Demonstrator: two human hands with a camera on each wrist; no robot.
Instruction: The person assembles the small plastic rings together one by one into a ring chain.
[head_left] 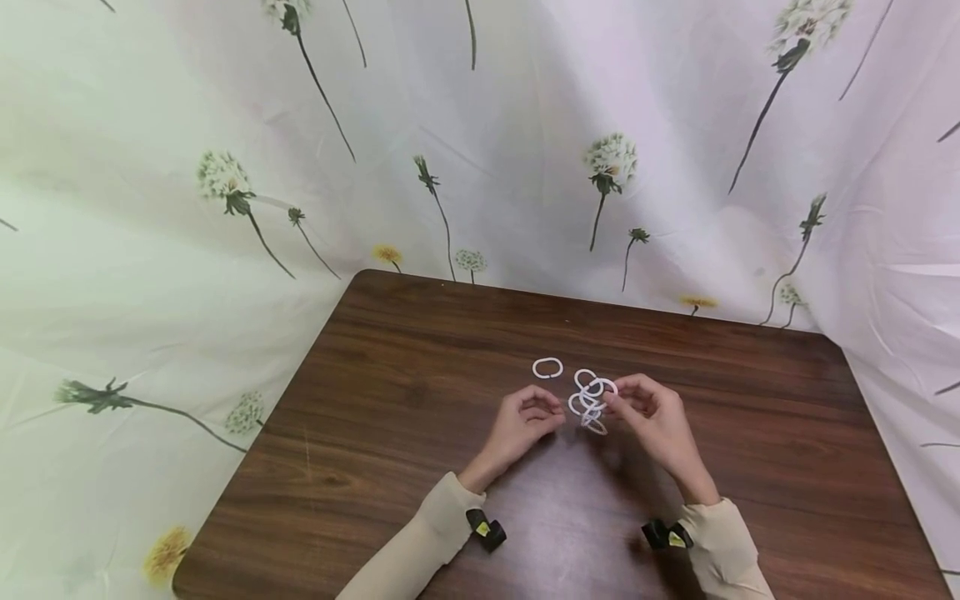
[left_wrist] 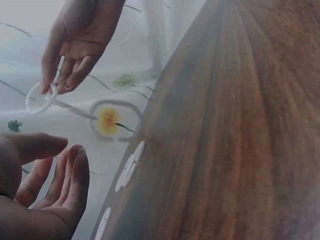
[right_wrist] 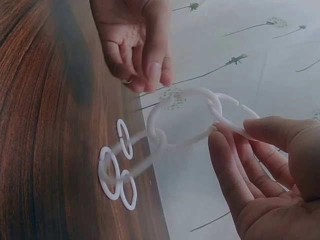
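My right hand (head_left: 660, 421) pinches a white oval plastic chain link (head_left: 603, 380) between thumb and fingertips. Two more links hang joined from it as a short chain, the middle link (right_wrist: 192, 90) tilted and the lowest one blurred. To the left of the chain is my left hand (head_left: 522, 421), its fingers loosely bent and holding nothing. A small gap shows between its thumb and fingertips in the left wrist view. Loose white links lie on the table beyond the hands, one link (head_left: 535, 367) apart from the others. The chain partly covers the rest in the head view.
The brown wood-grain table (head_left: 360, 375) has rounded corners. A pale curtain (head_left: 525, 150) printed with dandelions hangs along its far and left edges. Each wrist carries a black strap (head_left: 486, 530) with a yellow mark over a beige sleeve (head_left: 427, 533).
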